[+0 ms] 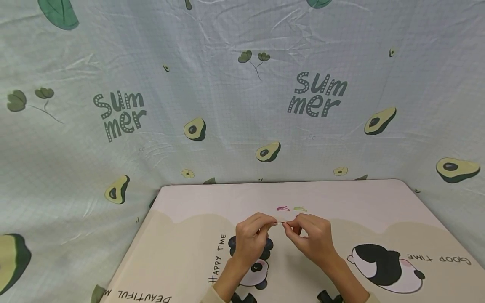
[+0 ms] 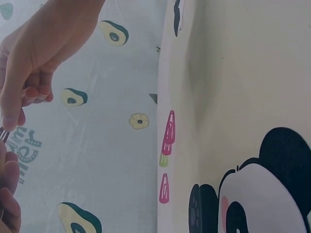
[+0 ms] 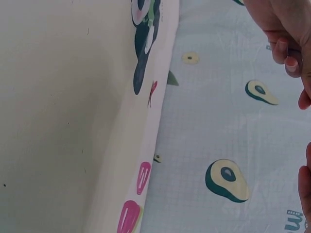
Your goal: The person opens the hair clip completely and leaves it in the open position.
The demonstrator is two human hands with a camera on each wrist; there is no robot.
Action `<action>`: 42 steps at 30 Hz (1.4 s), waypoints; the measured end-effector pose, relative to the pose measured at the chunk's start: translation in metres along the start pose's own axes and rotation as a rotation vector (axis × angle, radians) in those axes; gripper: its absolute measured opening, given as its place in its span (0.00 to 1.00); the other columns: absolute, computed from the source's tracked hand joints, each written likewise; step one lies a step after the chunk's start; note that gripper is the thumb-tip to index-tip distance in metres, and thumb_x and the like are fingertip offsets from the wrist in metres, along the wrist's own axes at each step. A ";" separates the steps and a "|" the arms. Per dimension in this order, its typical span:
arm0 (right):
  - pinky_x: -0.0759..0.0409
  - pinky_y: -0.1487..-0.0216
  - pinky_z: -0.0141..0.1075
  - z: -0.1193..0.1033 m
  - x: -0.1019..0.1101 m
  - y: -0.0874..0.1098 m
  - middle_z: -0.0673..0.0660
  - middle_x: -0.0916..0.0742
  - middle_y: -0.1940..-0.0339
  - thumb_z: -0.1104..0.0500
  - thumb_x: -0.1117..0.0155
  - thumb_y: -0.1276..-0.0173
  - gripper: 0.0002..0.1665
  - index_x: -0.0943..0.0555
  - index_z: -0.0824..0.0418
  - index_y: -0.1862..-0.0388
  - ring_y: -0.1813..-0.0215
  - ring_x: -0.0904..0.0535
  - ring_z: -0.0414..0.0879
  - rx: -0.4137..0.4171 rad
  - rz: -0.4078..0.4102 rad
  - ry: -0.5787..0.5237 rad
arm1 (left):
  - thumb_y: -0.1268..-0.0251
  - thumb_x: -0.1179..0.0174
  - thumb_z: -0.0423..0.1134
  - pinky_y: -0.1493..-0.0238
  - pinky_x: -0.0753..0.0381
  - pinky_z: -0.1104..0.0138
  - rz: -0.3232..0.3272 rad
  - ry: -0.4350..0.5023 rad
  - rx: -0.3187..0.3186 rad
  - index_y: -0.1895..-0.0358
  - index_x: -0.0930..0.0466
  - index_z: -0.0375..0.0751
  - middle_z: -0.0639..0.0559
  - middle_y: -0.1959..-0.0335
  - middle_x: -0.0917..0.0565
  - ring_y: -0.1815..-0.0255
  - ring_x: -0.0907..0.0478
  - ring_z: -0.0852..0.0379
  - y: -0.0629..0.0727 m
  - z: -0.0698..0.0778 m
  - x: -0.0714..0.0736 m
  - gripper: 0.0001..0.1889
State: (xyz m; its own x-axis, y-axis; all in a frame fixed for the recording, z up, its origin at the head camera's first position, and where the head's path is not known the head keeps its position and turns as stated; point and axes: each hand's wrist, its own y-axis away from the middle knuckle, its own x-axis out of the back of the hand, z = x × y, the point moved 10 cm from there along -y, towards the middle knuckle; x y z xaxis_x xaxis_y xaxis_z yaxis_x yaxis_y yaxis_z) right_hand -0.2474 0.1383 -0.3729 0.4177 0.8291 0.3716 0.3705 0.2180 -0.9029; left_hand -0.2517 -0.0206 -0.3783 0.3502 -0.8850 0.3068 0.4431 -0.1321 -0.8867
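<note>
My left hand (image 1: 251, 236) and right hand (image 1: 313, 236) meet above the table. Thumb and fingertips of each pinch opposite ends of a small, thin, dark hair clip (image 1: 280, 222). At the edge of the left wrist view the clip (image 2: 4, 135) shows pale slots, between the right hand (image 2: 36, 60) above and left fingertips (image 2: 8, 170) below. The right wrist view leaves the clip out of frame. Beyond the hands, a pink hair clip (image 1: 283, 208) and a green hair clip (image 1: 300, 208) lie on the table.
The table (image 1: 182, 206) has a cover printed with pandas and lettering. Several pink clips (image 2: 164, 188) lie near its far edge, some overlapping, with green (image 2: 164, 160) showing beside them. A curtain (image 1: 227, 92) printed with avocados hangs behind and at both sides.
</note>
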 end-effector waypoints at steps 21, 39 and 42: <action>0.30 0.77 0.22 0.000 -0.001 0.000 0.45 0.20 0.86 0.46 0.39 0.24 0.23 0.15 0.56 0.77 0.81 0.29 0.35 -0.001 -0.003 -0.008 | 0.37 0.33 0.25 0.75 0.33 0.86 0.010 0.004 0.000 0.65 0.11 0.45 0.54 0.71 0.11 0.79 0.25 0.65 0.000 0.000 0.001 0.09; 0.28 0.77 0.23 0.000 -0.004 0.000 0.46 0.20 0.85 0.47 0.39 0.24 0.23 0.15 0.56 0.77 0.82 0.27 0.36 -0.019 -0.017 -0.032 | 0.38 0.31 0.27 0.75 0.34 0.86 0.023 0.015 -0.012 0.65 0.11 0.44 0.54 0.73 0.11 0.80 0.26 0.65 -0.003 0.002 0.005 0.07; 0.28 0.76 0.23 0.000 -0.005 0.001 0.46 0.19 0.85 0.47 0.39 0.24 0.22 0.15 0.56 0.76 0.82 0.27 0.37 -0.025 -0.018 -0.039 | 0.38 0.31 0.27 0.75 0.34 0.86 0.023 0.013 -0.010 0.65 0.11 0.44 0.54 0.73 0.11 0.80 0.26 0.65 -0.002 0.002 0.005 0.07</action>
State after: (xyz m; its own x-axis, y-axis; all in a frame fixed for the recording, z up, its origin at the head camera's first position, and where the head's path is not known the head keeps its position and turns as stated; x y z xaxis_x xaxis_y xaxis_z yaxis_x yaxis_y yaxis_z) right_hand -0.2492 0.1348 -0.3759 0.3782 0.8446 0.3790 0.3984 0.2211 -0.8902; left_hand -0.2497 -0.0240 -0.3743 0.3492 -0.8937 0.2818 0.4271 -0.1159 -0.8968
